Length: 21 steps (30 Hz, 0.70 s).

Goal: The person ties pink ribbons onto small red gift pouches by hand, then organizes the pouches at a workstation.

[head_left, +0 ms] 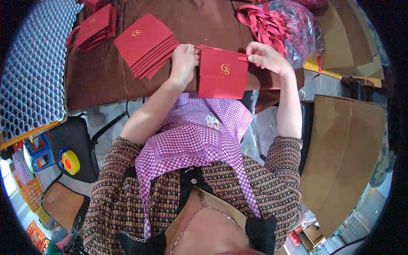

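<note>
A flat red paper bag [222,78] with a gold monogram hangs upright at the table's front edge, above my lap. A red ribbon [242,58] shows at its top right corner, pinched between the thumb and fingers of my right hand [267,58]. At the top left corner my left hand [184,63] is closed, its fingertips at a red strip that looks like the same ribbon; part of this grip is hidden. Just left of that hand lies a fanned stack of red paper bags [144,44].
Another stack of red bags [95,27] lies farther left on the brown tablecloth [199,21]. Loose red ribbons [265,25] spill beside clear plastic wrap [299,32] at the back right. Rows of tubes [34,63] flank the left side; cardboard [344,157] stands on the right.
</note>
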{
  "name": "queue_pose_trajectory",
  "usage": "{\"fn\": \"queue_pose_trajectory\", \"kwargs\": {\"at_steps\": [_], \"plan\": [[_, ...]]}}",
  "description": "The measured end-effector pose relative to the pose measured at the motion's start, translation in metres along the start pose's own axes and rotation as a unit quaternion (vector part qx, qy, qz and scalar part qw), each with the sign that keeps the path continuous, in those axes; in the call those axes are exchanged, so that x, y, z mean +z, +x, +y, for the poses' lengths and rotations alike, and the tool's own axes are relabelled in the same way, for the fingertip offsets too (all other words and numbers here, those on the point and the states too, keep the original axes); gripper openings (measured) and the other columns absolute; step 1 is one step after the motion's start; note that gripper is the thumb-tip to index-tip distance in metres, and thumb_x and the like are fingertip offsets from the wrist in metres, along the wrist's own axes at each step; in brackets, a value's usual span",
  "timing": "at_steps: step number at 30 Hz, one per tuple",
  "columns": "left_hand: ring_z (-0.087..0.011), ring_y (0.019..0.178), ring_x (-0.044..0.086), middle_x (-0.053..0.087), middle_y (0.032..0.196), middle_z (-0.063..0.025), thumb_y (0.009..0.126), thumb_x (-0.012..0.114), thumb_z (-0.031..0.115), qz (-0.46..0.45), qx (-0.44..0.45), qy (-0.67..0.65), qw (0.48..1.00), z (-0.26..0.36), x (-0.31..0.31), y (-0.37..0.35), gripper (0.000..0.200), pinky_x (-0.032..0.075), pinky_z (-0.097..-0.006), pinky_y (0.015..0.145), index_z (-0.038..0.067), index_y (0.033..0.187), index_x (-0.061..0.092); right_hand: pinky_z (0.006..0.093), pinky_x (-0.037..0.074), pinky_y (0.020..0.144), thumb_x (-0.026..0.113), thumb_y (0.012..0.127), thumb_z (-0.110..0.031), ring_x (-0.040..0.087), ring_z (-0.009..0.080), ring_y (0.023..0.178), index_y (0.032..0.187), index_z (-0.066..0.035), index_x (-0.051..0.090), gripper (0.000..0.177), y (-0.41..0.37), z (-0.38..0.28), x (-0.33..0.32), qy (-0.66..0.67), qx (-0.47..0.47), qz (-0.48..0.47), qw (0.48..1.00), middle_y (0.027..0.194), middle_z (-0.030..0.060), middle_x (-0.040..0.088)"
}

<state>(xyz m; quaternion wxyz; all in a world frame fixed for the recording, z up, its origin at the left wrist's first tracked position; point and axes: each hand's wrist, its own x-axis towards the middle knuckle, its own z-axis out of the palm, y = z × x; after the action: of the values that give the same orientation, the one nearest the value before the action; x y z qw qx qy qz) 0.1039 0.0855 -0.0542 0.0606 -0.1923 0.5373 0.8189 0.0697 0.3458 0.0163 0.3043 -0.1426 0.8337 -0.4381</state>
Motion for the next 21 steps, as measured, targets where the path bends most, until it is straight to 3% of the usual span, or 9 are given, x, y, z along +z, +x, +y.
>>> {"fn": "queue_pose_trajectory", "kwargs": {"at_steps": [4, 5, 6, 7, 8, 9, 13, 18, 21], "plan": [[-0.0162, 0.061, 0.059, 0.055, 0.094, -0.0134, 0.096, 0.039, 0.006, -0.025, 0.053, 0.149, 0.987, 0.003, 0.0, -0.008, 0.016, 0.051, -0.0288, 0.053, -0.003, 0.105, 0.048, 0.0191, 0.036, 0.05, 0.058, 0.086, -0.013, 0.046, 0.0038, 0.061, 0.087, -0.01, 0.052, 0.006, 0.006, 0.01, -0.003, -0.022, 0.009, 0.017, 1.0, 0.068, -0.0065, 0.047], [-0.0264, 0.081, 0.062, 0.052, 0.106, -0.0189, 0.089, 0.045, 0.0, -0.053, 0.096, 0.231, 0.967, 0.007, -0.004, -0.015, 0.025, 0.053, -0.0375, 0.069, -0.002, 0.115, 0.046, 0.0192, 0.035, 0.05, 0.058, 0.086, -0.011, 0.045, 0.0038, 0.061, 0.087, -0.01, 0.052, 0.006, 0.006, 0.012, -0.004, -0.025, 0.009, 0.022, 0.999, 0.068, -0.0064, 0.047], [-0.0264, 0.081, 0.062, 0.052, 0.106, -0.0189, 0.089, 0.045, 0.0, -0.054, 0.096, 0.231, 0.967, 0.007, -0.004, -0.019, 0.025, 0.053, -0.0375, 0.069, -0.002, 0.115, 0.046, 0.0192, 0.035, 0.05, 0.058, 0.086, -0.011, 0.045, 0.0038, 0.061, 0.087, -0.01, 0.052, 0.006, 0.005, 0.009, -0.004, -0.025, 0.009, 0.023, 0.999, 0.068, -0.0064, 0.047], [-0.0309, 0.091, 0.058, 0.051, 0.109, -0.0204, 0.085, 0.048, -0.002, -0.015, 0.291, 0.393, 0.872, 0.007, -0.004, -0.021, 0.032, 0.049, -0.0412, 0.077, -0.001, 0.117, 0.046, 0.0195, 0.035, 0.05, 0.057, 0.085, -0.009, 0.045, 0.0039, 0.061, 0.086, -0.009, 0.051, 0.006, 0.004, 0.004, -0.003, -0.038, 0.005, 0.021, 0.999, 0.068, -0.0061, 0.047], [-0.0354, 0.102, 0.053, 0.05, 0.112, -0.0219, 0.081, 0.052, -0.004, 0.026, 0.464, 0.525, 0.713, 0.007, -0.004, -0.023, 0.039, 0.046, -0.0449, 0.086, -0.001, 0.12, 0.046, 0.0197, 0.035, 0.051, 0.057, 0.085, -0.007, 0.044, 0.004, 0.061, 0.085, -0.009, 0.051, 0.006, 0.003, 0.001, -0.002, -0.052, 0.001, 0.018, 0.998, 0.069, -0.0059, 0.048], [-0.0374, 0.111, 0.044, 0.05, 0.113, -0.0204, 0.077, 0.058, -0.002, 0.007, 0.457, 0.494, 0.74, 0.01, -0.002, -0.026, 0.04, 0.037, -0.0464, 0.094, 0.001, 0.116, 0.052, 0.0197, 0.035, 0.051, 0.057, 0.085, -0.007, 0.044, 0.004, 0.061, 0.085, -0.009, 0.051, 0.006, 0.004, 0.001, -0.001, -0.052, 0.001, 0.018, 0.999, 0.069, -0.0059, 0.048], [-0.03, 0.1, 0.048, 0.053, 0.104, -0.0117, 0.074, 0.069, 0.014, -0.101, 0.46, 0.548, 0.691, 0.014, 0.003, -0.026, 0.031, 0.038, -0.041, 0.086, 0.005, 0.103, 0.062, 0.0238, 0.039, 0.056, 0.058, 0.083, -0.006, 0.047, 0.0074, 0.063, 0.085, -0.005, 0.052, 0.006, 0.008, -0.004, 0.003, -0.074, -0.022, 0.02, 0.997, 0.069, -0.002, 0.051], [-0.028, 0.093, 0.048, 0.054, 0.092, -0.0092, 0.071, 0.072, 0.018, -0.141, 0.42, 0.601, 0.665, 0.004, 0.004, -0.023, 0.024, 0.038, -0.0396, 0.08, 0.006, 0.091, 0.065, 0.0221, 0.039, 0.054, 0.058, 0.086, -0.01, 0.047, 0.0057, 0.063, 0.092, -0.005, 0.054, 0.009, 0.014, 0.01, 0.008, -0.088, -0.054, 0.021, 0.994, 0.071, -0.0042, 0.05], [-0.0277, 0.091, 0.05, 0.055, 0.09, -0.0093, 0.071, 0.072, 0.017, -0.133, 0.425, 0.587, 0.676, 0.003, 0.002, -0.025, 0.017, 0.038, -0.0396, 0.08, 0.006, 0.081, 0.064, 0.022, 0.042, 0.056, 0.061, 0.085, -0.014, 0.048, 0.0061, 0.065, 0.104, -0.005, 0.056, 0.021, -0.007, 0.003, 0.006, 0.012, -0.023, 0.057, 0.998, 0.072, -0.0035, 0.052]]}}
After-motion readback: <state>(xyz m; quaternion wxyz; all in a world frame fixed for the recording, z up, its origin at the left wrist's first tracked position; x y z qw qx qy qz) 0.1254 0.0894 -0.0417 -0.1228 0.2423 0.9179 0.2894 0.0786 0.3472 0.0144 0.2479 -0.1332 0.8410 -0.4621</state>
